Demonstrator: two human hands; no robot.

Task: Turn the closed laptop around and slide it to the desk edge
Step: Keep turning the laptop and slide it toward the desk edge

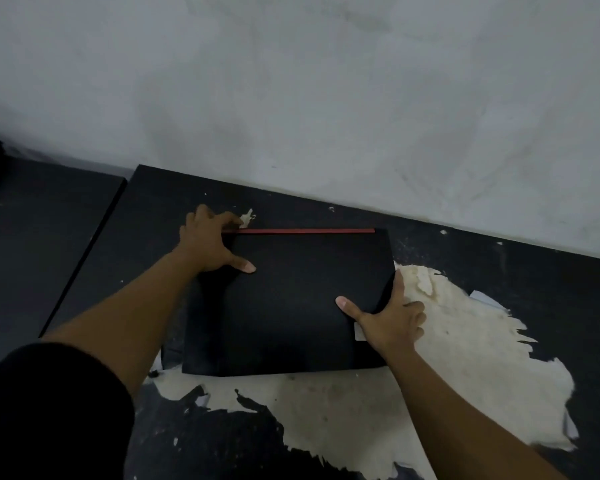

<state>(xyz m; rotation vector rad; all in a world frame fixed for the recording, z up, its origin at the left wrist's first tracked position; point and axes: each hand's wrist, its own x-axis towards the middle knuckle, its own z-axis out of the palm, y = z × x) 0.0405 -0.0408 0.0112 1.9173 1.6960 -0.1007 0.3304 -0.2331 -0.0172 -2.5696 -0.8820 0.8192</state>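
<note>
A closed black laptop (291,299) lies flat on the dark desk (551,292), its red hinge strip (305,231) along the far edge, facing the wall. My left hand (210,242) grips the laptop's far left corner, fingers curled over the edge and thumb flat on the lid. My right hand (392,317) holds the right side near the front corner, thumb on the lid and fingers down the side edge. A small pale sticker (359,332) shows on the lid by my right wrist.
The desk's black coating is peeled off in a large pale patch (447,375) in front of and right of the laptop. A grey wall (326,98) runs close behind the desk. A second dark surface (32,237) adjoins on the left, across a narrow gap.
</note>
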